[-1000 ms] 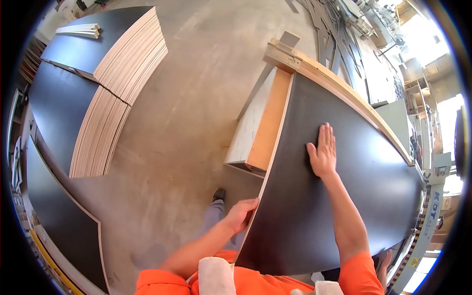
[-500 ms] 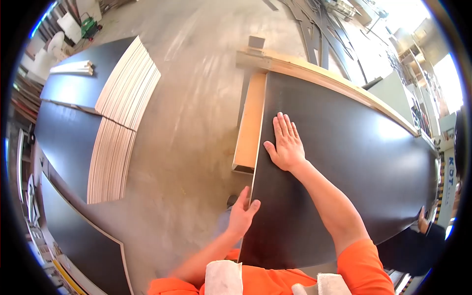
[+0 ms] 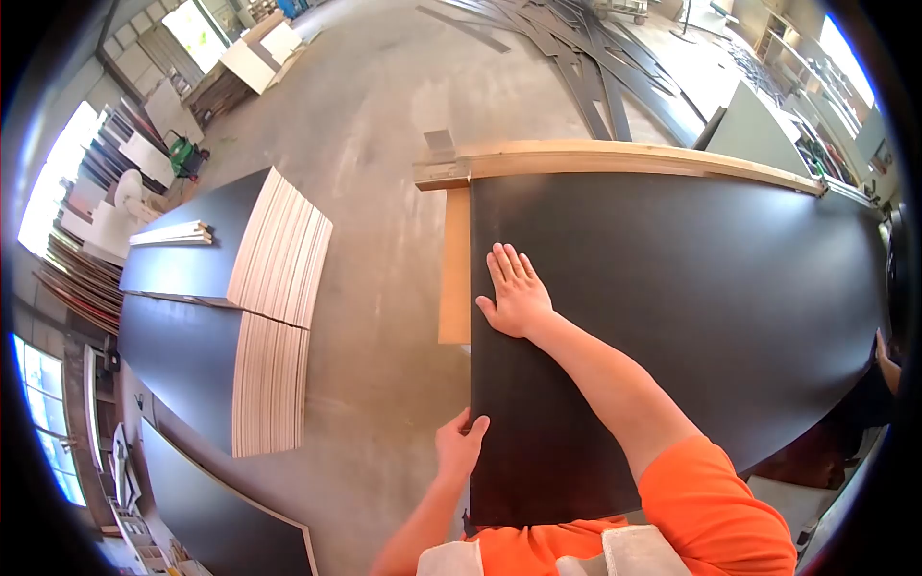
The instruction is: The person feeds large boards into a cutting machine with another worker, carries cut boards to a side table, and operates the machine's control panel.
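A large dark panel (image 3: 672, 317) lies flat in front of me, its far edge along a wooden rail (image 3: 634, 158). My right hand (image 3: 517, 296) rests palm down on the panel near its left edge, fingers spread. At the panel's left edge, lower down, is my left hand (image 3: 461, 444), thumb and fingers apart beside the edge; whether it touches the edge is hard to tell. An orange-brown board (image 3: 454, 278) shows beneath the panel on the left.
Two stacks of dark panels (image 3: 187, 341) stand at the left, with light strips (image 3: 173, 233) on top. Another dark panel (image 3: 226, 509) is at lower left. Dark offcuts (image 3: 595, 67) lie on the floor ahead. A person's hand (image 3: 885, 360) is at the panel's right end.
The view has turned, so the panel's far edge now runs nearly level. My right hand has shifted toward the panel's left edge. My left hand has loosened from the edge it gripped earlier.
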Demonstrator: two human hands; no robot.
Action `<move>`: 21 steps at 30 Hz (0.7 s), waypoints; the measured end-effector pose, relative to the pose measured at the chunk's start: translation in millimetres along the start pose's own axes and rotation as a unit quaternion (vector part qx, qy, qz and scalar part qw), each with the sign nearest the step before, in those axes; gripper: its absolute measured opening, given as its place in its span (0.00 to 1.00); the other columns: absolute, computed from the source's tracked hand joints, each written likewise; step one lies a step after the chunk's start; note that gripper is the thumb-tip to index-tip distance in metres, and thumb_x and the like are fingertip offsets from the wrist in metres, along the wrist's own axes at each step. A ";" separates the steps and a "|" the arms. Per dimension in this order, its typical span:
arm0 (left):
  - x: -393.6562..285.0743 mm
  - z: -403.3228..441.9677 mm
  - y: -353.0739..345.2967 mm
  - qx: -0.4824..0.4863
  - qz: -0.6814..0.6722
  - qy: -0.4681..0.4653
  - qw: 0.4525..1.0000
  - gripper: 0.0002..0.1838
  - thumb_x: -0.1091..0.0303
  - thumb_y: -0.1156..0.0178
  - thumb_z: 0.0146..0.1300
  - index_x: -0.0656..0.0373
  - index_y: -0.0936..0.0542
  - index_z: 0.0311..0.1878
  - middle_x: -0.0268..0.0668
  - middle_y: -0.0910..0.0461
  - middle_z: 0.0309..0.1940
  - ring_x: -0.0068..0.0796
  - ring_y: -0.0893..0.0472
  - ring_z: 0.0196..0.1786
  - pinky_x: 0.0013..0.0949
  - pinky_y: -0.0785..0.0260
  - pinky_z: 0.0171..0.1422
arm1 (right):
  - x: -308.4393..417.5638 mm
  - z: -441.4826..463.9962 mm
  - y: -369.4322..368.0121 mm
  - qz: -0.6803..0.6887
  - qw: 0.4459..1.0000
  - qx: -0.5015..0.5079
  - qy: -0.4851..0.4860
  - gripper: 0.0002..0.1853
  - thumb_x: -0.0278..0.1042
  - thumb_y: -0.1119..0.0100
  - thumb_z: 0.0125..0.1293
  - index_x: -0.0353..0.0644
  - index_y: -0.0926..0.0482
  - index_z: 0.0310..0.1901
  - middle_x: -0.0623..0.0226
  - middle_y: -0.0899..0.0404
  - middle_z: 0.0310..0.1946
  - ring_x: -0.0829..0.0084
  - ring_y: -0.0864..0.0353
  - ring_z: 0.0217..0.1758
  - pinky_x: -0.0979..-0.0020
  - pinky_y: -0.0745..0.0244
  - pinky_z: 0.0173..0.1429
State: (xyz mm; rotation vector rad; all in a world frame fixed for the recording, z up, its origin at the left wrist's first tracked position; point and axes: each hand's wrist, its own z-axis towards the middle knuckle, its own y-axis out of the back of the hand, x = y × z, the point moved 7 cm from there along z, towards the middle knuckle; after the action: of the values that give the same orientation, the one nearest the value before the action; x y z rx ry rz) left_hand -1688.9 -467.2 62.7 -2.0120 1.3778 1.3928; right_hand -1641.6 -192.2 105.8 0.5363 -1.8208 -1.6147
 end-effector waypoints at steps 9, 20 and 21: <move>30.8 -0.6 7.1 -0.104 0.060 -0.020 0.993 0.27 0.56 0.29 0.61 0.68 0.17 0.55 0.50 0.13 0.46 0.38 0.12 0.51 0.34 0.24 0.57 | 6.3 -3.2 11.5 0.053 0.999 0.000 -0.009 0.44 0.57 0.55 0.73 0.33 0.53 0.79 0.54 0.62 0.83 0.60 0.68 0.87 0.60 0.71 0.86; 24.8 -54.6 15.4 -0.016 0.156 -0.016 0.988 0.22 0.55 0.33 0.66 0.58 0.17 0.58 0.43 0.11 0.44 0.30 0.13 0.45 0.34 0.25 0.54 | 11.7 -8.0 9.6 0.017 0.999 0.027 -0.004 0.44 0.57 0.60 0.75 0.32 0.58 0.80 0.54 0.65 0.84 0.60 0.71 0.87 0.61 0.73 0.86; 29.6 -58.8 16.2 -0.024 0.123 -0.022 0.992 0.22 0.54 0.33 0.66 0.58 0.16 0.57 0.44 0.12 0.44 0.35 0.13 0.47 0.36 0.25 0.54 | 13.8 -7.9 9.4 0.019 1.000 0.024 0.000 0.44 0.57 0.60 0.75 0.32 0.58 0.80 0.54 0.65 0.84 0.59 0.70 0.87 0.61 0.72 0.86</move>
State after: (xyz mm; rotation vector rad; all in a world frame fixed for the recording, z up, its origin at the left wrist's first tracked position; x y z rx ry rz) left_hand -1669.8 -531.9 68.8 -1.8784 1.6304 1.5769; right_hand -1645.0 -205.7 118.0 0.5200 -1.8624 -1.5481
